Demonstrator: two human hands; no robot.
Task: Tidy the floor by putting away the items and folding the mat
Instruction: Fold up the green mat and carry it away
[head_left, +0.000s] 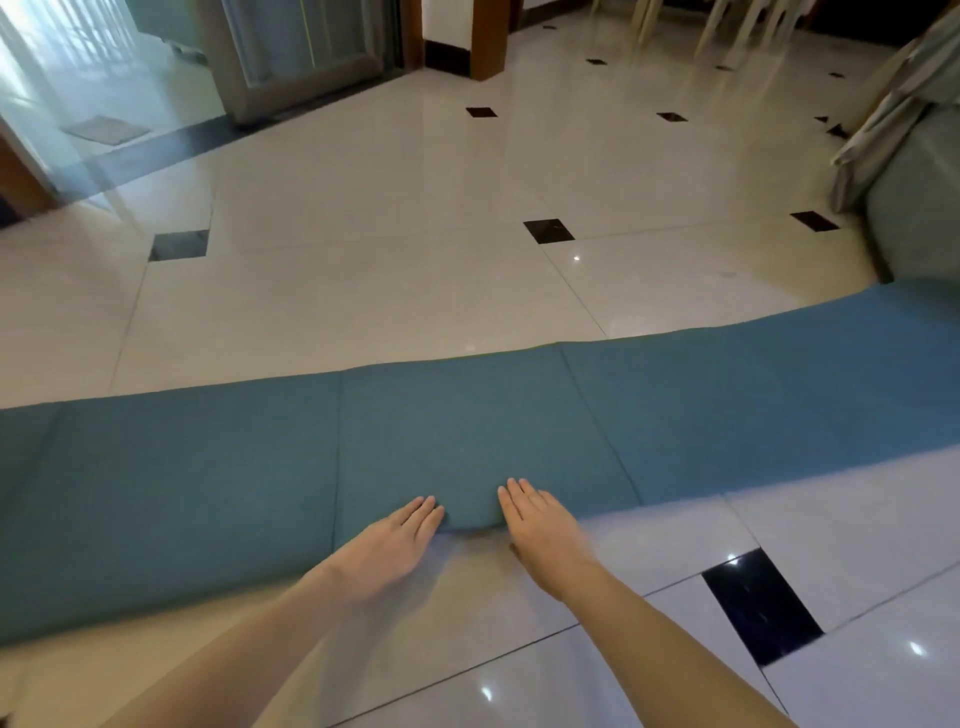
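Now, left hand (400, 540): flat, fingers straight, resting on the near edge of the long teal fabric mat (208, 467).
Right hand (540, 530): flat, fingers straight, pressing that edge, just beside the left.
Mat: lying across the glossy white tiled floor (363, 208).

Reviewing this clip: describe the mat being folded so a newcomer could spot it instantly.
On the glossy white tiled floor with small black diamond insets, a long band runs left to right. This is the mat, teal-blue fabric creased into panels, with the left hand and right hand at its near edge.
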